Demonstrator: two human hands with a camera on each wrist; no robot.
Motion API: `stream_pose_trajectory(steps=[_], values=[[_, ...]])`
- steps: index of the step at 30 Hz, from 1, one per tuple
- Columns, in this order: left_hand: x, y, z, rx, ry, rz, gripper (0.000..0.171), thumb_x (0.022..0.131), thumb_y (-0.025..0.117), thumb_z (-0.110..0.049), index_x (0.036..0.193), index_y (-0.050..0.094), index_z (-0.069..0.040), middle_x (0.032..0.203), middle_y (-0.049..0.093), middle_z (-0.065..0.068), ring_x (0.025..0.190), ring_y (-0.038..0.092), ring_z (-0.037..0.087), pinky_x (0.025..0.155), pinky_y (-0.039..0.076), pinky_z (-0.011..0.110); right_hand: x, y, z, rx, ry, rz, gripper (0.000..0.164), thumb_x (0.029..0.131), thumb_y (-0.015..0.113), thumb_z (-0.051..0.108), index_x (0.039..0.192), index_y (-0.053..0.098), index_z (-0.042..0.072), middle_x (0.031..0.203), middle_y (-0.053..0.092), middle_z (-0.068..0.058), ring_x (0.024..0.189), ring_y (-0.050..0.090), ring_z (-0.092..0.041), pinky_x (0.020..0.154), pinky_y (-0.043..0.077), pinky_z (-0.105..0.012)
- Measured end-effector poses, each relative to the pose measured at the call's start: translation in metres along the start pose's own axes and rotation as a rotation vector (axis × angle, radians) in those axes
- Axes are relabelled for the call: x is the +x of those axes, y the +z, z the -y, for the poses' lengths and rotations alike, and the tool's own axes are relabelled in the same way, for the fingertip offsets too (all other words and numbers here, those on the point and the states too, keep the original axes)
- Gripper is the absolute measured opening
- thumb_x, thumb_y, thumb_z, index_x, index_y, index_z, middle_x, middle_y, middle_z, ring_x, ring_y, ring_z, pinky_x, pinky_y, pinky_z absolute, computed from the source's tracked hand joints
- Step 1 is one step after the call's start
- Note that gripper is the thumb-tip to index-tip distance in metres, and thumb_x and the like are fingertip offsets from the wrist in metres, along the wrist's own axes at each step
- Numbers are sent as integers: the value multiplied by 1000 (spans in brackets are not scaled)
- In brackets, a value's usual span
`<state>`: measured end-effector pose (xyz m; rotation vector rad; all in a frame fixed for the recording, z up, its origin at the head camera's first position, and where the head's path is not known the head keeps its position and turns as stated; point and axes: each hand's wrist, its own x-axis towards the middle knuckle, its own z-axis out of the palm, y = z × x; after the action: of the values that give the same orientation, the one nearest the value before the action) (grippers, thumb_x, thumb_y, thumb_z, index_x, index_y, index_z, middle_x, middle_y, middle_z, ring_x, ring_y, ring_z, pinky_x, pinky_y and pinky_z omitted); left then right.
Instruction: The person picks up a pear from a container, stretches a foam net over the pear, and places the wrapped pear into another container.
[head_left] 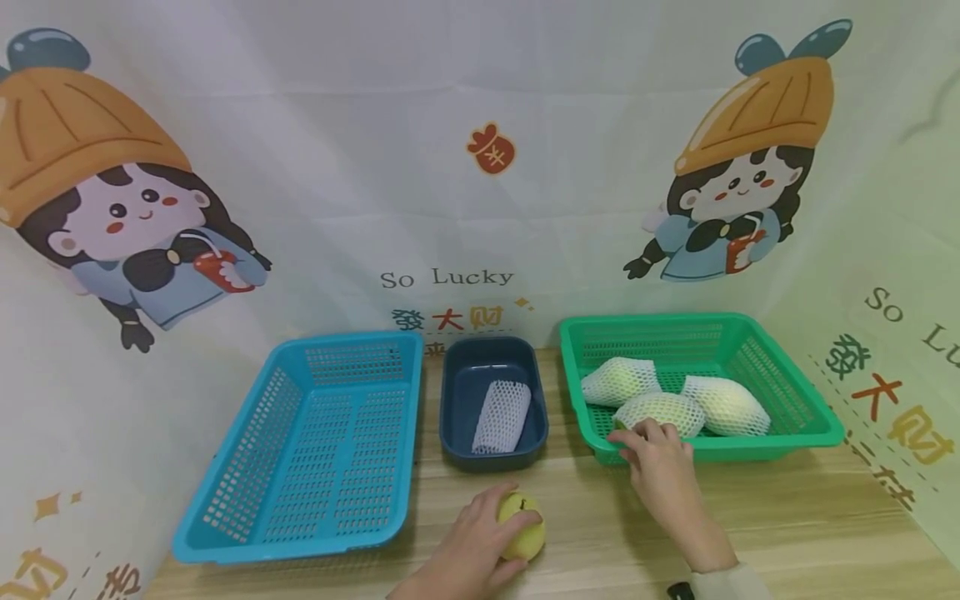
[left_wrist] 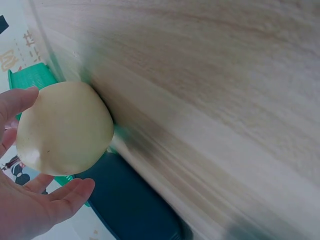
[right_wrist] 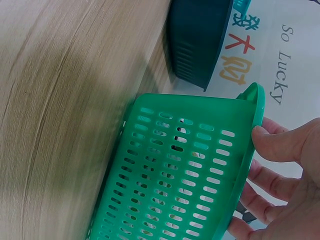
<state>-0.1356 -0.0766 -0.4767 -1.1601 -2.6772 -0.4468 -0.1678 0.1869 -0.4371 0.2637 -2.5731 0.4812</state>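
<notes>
In the head view my left hand [head_left: 474, 546] grips a yellow pear [head_left: 527, 542] low over the front of the table. The left wrist view shows the pear [left_wrist: 65, 129] up close, its skin bare, with the thumb on one side and fingers along another. My right hand [head_left: 666, 467] holds the near rim of a green basket [head_left: 750, 450]. Its thumb lies at the rim outside, and its fingers reach over inside, partly hidden by the rim [right_wrist: 245, 170]. Under those fingers is a fruit in white foam netting [head_left: 663, 408]; whether they touch it is unclear.
Two more netted fruits, one at the left [head_left: 621, 382] and one at the right [head_left: 726, 407], lie in the green basket. A dark blue tub [head_left: 447, 417] holds a loose foam net [head_left: 502, 417]. Left of it stands a blue basket [head_left: 292, 550]. A printed cloth [head_left: 337, 150] hangs behind.
</notes>
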Motion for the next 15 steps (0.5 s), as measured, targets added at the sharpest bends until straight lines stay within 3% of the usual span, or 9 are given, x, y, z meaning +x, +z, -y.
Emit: stream_pose_trajectory(steps=[9,15], values=[[0,-9,0,-18,18,-49,51,74,73,-36,120,52,-31,140,37,14,120,46,34,89,46,51,0,0,0,-4,0,6,26,73,73,-1,92,71,16,88,61,-10,83,52,-32,60,35,-36],[0,-19,-1,-70,-25,-65,51,76,70,-40,123,52,-33,143,35,11,127,41,39,93,41,58,0,1,0,1,4,8,25,73,73,-1,92,71,16,88,61,-10,83,52,-32,60,34,-35]])
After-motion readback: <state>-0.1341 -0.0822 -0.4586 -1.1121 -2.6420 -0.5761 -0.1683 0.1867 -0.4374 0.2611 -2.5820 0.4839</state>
